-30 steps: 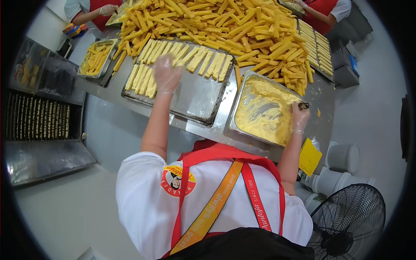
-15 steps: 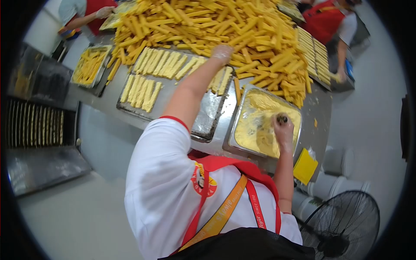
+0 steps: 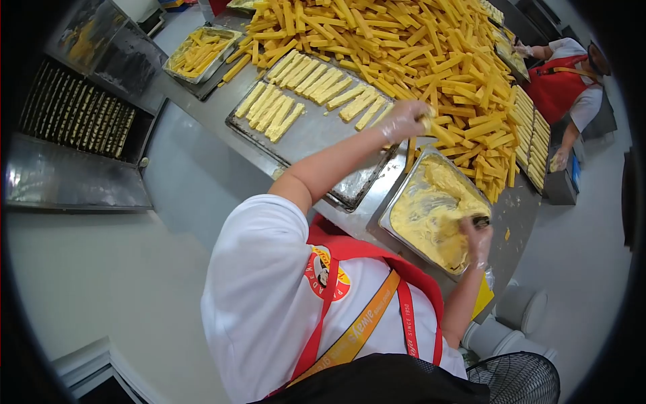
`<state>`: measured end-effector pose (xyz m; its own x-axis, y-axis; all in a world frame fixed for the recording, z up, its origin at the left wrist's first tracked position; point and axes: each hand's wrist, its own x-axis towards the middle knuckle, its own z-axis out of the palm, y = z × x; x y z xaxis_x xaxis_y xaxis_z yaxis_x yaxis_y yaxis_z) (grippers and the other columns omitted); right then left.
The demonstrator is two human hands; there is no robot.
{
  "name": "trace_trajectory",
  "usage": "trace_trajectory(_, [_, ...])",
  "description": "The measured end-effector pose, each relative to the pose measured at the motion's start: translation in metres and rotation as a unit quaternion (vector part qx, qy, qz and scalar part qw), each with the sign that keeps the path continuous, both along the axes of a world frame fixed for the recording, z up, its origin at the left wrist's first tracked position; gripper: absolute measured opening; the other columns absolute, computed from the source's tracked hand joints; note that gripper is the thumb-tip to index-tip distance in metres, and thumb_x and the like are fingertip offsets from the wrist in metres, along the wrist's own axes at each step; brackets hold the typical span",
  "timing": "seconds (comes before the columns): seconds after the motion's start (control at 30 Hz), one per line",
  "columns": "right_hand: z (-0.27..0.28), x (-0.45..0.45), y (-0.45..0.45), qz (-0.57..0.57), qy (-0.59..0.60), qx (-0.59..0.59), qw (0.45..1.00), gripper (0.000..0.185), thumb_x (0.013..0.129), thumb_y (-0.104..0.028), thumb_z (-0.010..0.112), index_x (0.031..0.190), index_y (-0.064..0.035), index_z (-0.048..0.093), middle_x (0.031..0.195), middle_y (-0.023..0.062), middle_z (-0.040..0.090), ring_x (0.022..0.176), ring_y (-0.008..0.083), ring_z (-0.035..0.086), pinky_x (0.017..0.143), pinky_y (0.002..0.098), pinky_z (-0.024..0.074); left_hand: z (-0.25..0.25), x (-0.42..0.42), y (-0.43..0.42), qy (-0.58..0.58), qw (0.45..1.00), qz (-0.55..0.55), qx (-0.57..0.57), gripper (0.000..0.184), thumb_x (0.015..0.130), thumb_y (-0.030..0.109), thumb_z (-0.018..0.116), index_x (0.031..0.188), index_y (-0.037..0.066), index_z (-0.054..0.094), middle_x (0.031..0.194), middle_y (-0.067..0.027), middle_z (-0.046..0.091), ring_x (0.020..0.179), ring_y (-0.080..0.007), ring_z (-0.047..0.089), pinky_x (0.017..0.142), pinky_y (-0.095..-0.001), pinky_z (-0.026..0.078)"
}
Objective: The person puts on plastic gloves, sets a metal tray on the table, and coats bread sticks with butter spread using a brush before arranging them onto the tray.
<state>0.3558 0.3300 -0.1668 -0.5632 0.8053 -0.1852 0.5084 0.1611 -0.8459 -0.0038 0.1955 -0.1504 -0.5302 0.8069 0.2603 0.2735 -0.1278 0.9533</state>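
Observation:
My left hand (image 3: 407, 121), in a clear glove, is at the near edge of a heap of yellow bread-like sticks (image 3: 404, 54). Its fingers are curled together at the end of a yellow stick. My right hand (image 3: 477, 241), also gloved, grips a tool by its dark handle (image 3: 480, 221) over a metal pan (image 3: 393, 225). Pale yellow cream (image 3: 431, 222) fills the pan, streaked and spread about; the tool's working end is hidden. Left of the pan, a baking tray (image 3: 296, 145) holds two rows of cream-coated sticks (image 3: 323, 84).
A smaller tray of yellow sticks (image 3: 202, 54) stands at the table's left. Across the table a person in a red apron (image 3: 558, 87) works beside another tray of coated sticks (image 3: 531, 135). A tray rack (image 3: 77, 111) stands left; a fan (image 3: 515, 377) and white buckets (image 3: 518, 306) are lower right.
My left hand has moved from the coated sticks' end of the tray to the heap. My right hand has shifted within the pan toward its right edge. The whole view has turned.

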Motion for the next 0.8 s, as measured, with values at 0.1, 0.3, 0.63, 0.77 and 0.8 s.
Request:
trace_trajectory(0.1, [0.002, -0.001, 0.015, -0.058, -0.009, 0.202, 0.978, 0.017, 0.083, -0.012, 0.072, 0.093, 0.0002, 0.065, 0.079, 0.0074, 0.066, 0.07, 0.0143, 0.062, 0.065, 0.0315, 0.0498, -0.006, 0.05, -0.016, 0.074, 0.993, -0.086, -0.039, 0.028, 0.082, 0.016, 0.068, 0.108, 0.005, 0.066, 0.104, -0.0128, 0.069, 0.093, -0.024, 0.066, 0.082, -0.0354, 0.052])
trace_trajectory(0.3, [0.036, 0.026, -0.007, 0.134, -0.07, -0.001, 0.988, 0.016, 0.079, -0.015, 0.071, 0.086, -0.0003, 0.066, 0.07, 0.0038, 0.063, 0.065, 0.012, 0.06, 0.06, 0.0301, 0.0479, -0.045, 0.107, -0.019, 0.207, 0.964, -0.11, -0.124, 0.036, 0.077, 0.022, 0.071, 0.108, 0.006, 0.062, 0.094, -0.0157, 0.065, 0.085, -0.0347, 0.063, 0.078, -0.0394, 0.051])
trace_trajectory(0.63, [0.038, -0.015, -0.037, -0.065, 0.282, -0.074, 0.954, 0.021, 0.084, -0.008, 0.074, 0.096, 0.0058, 0.064, 0.087, 0.0125, 0.067, 0.07, 0.021, 0.068, 0.066, 0.0324, 0.0597, -0.046, 0.133, -0.011, 0.233, 0.962, -0.059, -0.13, 0.031, 0.076, 0.009, 0.065, 0.105, 0.004, 0.056, 0.087, -0.0225, 0.065, 0.087, -0.0423, 0.063, 0.074, -0.0475, 0.049])
trace_trajectory(0.77, [0.011, -0.019, -0.024, -0.088, 0.243, -0.11, 0.96, 0.022, 0.084, -0.013, 0.074, 0.094, 0.0045, 0.068, 0.083, 0.01, 0.07, 0.067, 0.017, 0.066, 0.063, 0.029, 0.0537, -0.057, 0.134, -0.009, 0.222, 0.96, -0.06, -0.16, 0.033, 0.076, 0.009, 0.064, 0.108, 0.005, 0.055, 0.088, -0.0239, 0.066, 0.087, -0.0427, 0.064, 0.074, -0.0473, 0.05])
trace_trajectory(0.8, [0.003, -0.019, -0.014, -0.092, 0.205, -0.069, 0.972, 0.021, 0.084, -0.013, 0.074, 0.095, 0.004, 0.068, 0.084, 0.0096, 0.07, 0.066, 0.0166, 0.066, 0.063, 0.029, 0.0534, -0.058, 0.134, -0.009, 0.219, 0.957, -0.063, -0.179, 0.034, 0.076, 0.008, 0.064, 0.109, 0.005, 0.054, 0.088, -0.0243, 0.066, 0.087, -0.0427, 0.064, 0.074, -0.047, 0.05])
